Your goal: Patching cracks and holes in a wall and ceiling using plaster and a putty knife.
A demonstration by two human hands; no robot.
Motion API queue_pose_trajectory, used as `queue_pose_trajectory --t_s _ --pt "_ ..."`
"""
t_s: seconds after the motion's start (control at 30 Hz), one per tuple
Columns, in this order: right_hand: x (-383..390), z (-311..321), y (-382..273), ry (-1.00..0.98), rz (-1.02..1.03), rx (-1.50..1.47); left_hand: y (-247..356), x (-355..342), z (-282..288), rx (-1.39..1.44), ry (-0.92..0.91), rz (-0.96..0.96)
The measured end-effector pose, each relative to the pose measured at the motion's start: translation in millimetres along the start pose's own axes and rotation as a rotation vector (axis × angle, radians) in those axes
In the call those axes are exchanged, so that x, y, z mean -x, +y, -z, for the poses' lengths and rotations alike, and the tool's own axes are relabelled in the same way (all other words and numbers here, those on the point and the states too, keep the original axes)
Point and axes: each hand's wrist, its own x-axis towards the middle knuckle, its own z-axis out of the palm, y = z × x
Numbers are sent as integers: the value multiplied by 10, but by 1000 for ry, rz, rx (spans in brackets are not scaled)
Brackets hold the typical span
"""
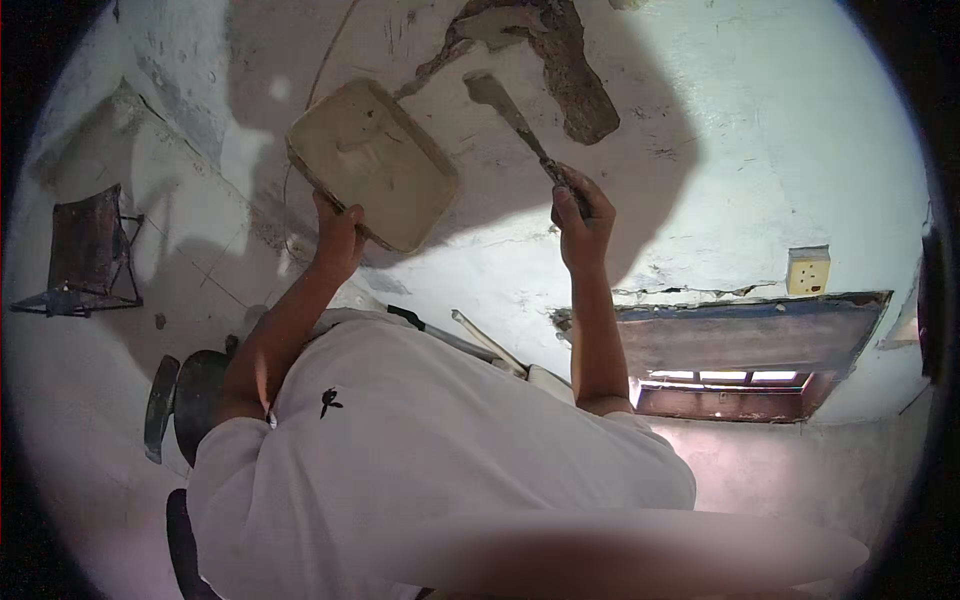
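My left hand grips the lower left rim of a shallow, rectangular beige tray, thumb over the edge. The tray is tilted, and a thin greyish smear of what looks like plaster coats its inside. My right hand is closed round the handle of a putty knife. Its blade points up and left, grey with residue, between the tray and a broken patch in the white wall. Brown, rough material shows in that patch. Whether the blade touches the wall, I cannot tell.
A dark folding chair stands at the far left, and a black seat is near my left elbow. On the right are a cream wall socket and a recessed window with a cracked edge. A pale stick lies by my torso.
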Motion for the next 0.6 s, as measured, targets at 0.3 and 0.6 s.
queue_pose_trajectory --t_s 0.3,0.6 --pt "7 -101 -23 1 22 3 100 96 -145 -126 73 126" --pt "-201 349 -268 -22 72 17 -130 119 -148 33 42 25"
